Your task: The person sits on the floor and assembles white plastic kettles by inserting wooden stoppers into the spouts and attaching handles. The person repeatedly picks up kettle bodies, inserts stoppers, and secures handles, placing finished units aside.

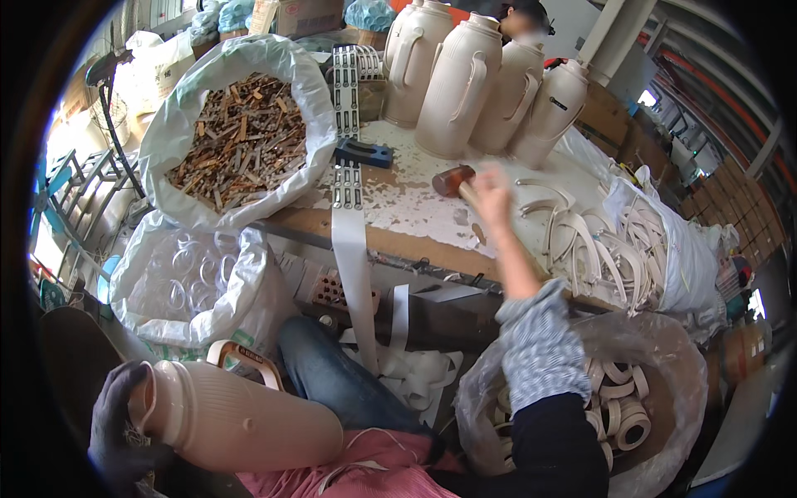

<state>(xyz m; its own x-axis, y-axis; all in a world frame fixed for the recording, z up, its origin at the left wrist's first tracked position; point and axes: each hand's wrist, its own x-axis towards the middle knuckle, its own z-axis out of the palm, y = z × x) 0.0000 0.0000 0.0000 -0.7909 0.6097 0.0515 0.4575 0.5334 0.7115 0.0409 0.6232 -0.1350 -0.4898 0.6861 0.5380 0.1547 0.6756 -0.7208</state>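
My left hand (pixel 116 419), in a dark grey glove, grips the mouth end of a pale pink thermos flask casing (pixel 241 415). The casing lies on its side across my lap, its side handle (pixel 242 358) facing up. Over the worktable (pixel 398 178), my bare right hand (pixel 491 197) is closed round the handle of a mallet with a reddish-brown head (pixel 452 180). Motion blurs the fingers somewhat. Several cream flask casings with handles (pixel 458 91) stand upright beyond the mallet. To the right of my hand lies a heap of loose cream curved handles (pixel 589 249).
A white sack of small brownish strips (pixel 241 137) stands left, above a bag of clear plastic rings (pixel 195 278). A strip of metal pieces (pixel 347 178) passes a blue block (pixel 365 153). A bag at lower right holds cream ring parts (pixel 618 415). Another person (pixel 531 18) is behind the flasks.
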